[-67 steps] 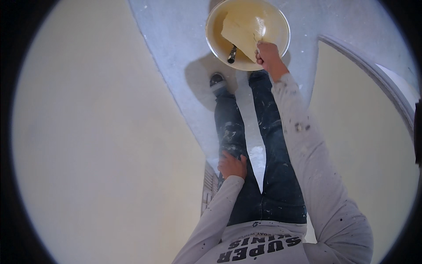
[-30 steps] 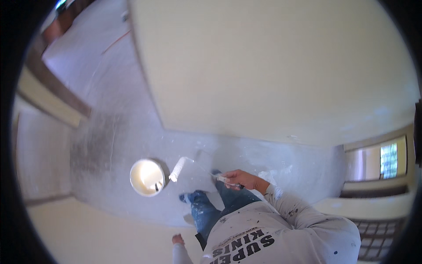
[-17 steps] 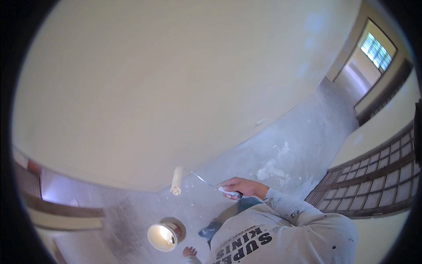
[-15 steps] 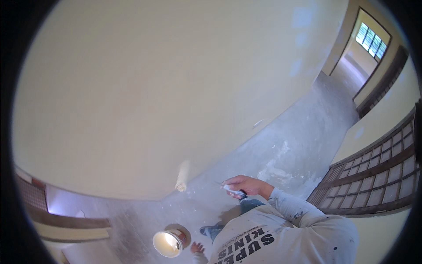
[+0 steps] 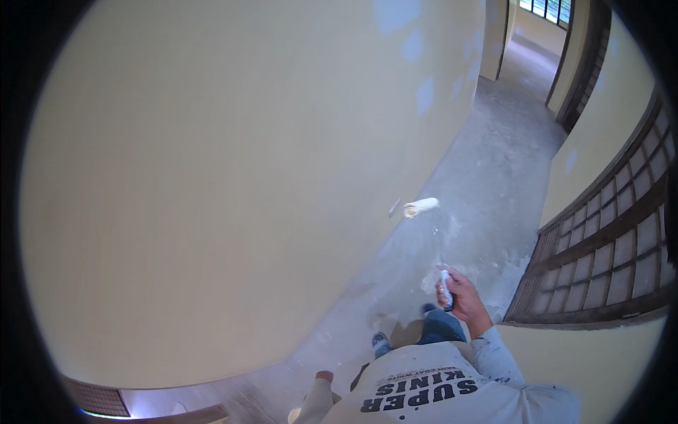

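Your right hand (image 5: 462, 293) is wrapped round the handle (image 5: 446, 286) of the roller (image 5: 422, 207), which points to eleven o'clock, so too quick a swing could fling drips onto the floor (image 5: 487, 169) or bump the wall (image 5: 212, 198), and I cannot tell how your left hand (image 5: 325, 376) is set

I see view swung right — doorway (image 5: 534, 49) up at top edge, bucket (image 5: 293, 415) down to sliver at lower edge. Right hand (image 5: 460, 292) shifted rightward; paint roller (image 5: 424, 207) swung from its left to ahead — now appearing beside pale wall patch (image 5: 394, 208).
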A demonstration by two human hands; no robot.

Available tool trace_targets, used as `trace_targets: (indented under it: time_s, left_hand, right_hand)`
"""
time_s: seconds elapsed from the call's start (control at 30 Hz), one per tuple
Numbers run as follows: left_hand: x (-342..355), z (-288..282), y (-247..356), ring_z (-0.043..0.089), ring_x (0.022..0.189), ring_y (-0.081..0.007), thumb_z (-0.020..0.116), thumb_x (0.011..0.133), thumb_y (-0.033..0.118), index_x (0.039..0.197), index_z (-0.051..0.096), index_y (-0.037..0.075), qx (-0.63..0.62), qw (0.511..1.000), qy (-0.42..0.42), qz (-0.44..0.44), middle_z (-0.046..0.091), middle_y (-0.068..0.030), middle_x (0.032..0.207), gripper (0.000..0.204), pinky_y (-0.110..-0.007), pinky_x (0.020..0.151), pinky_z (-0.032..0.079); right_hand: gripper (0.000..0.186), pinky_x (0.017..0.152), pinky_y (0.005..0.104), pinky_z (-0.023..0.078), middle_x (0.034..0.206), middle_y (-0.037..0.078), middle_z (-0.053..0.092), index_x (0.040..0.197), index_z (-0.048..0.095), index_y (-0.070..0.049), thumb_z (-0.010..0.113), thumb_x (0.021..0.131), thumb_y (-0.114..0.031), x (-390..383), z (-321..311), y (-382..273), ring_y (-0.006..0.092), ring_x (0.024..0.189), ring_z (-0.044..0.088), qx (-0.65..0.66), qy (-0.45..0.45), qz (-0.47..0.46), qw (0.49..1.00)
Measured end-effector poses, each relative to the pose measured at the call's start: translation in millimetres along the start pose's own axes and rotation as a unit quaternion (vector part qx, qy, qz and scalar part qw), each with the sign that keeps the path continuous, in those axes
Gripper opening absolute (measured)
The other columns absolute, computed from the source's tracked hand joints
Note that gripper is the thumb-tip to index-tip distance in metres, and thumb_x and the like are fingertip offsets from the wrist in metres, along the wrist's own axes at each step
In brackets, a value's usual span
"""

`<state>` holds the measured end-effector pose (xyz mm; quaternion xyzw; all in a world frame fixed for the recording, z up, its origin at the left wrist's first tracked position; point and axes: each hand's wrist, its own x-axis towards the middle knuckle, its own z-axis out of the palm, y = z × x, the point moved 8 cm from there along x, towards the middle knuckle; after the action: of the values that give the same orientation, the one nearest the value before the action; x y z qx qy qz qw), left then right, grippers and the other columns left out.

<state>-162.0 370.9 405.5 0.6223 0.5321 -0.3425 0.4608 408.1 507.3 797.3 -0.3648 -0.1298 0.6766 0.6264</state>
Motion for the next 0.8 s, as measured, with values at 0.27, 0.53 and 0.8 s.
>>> trace_targets:
  time_s: [0.27, 0.53, 0.8]
  left_hand:
    - [16, -92, 44, 0.07, 0.09, -0.0252, 0.049, 0.101, 0.031, 0.112, 0.07, 0.013, -0.653, 0.692, 0.187, -0.245, 0.07, -0.0066, 0.119, 0.03, -0.047, 0.068, 0.058]
    - [135, 20, 372, 0.071, 0.089, -0.0204, 0.055, 0.098, 0.026, 0.106, 0.069, 0.01, -0.025, 0.875, 0.344, 0.34, 0.073, -0.0108, 0.099, 0.023, -0.04, 0.069, 0.056]
    - [305, 110, 470, 0.071, 0.086, -0.0231, 0.052, 0.1, 0.028, 0.111, 0.067, 0.009, -0.24, 0.957, 0.165, 0.01, 0.073, -0.0107, 0.1, 0.027, -0.041, 0.068, 0.058]
  right_hand:
    - [0.046, 0.055, 0.0265, 0.044, 0.082, 0.007, 0.057, 0.149, 0.045, -0.008, 0.056, 0.106, -0.02, 51, -124, -125, 0.0127, 0.06, 0.052, 0.001, 0.052, -0.078, 0.996]
    - [0.048, 0.055, 0.0285, 0.05, 0.084, 0.006, 0.058, 0.149, 0.046, -0.008, 0.058, 0.105, -0.023, 119, -245, -192, 0.0139, 0.062, 0.056, -0.115, -0.033, -0.1, 0.988]
    - [0.054, 0.05, 0.0252, 0.047, 0.083, 0.003, 0.057, 0.154, 0.041, -0.007, 0.057, 0.106, -0.024, 207, -263, -295, 0.0106, 0.06, 0.054, -0.221, -0.134, -0.206, 0.944]
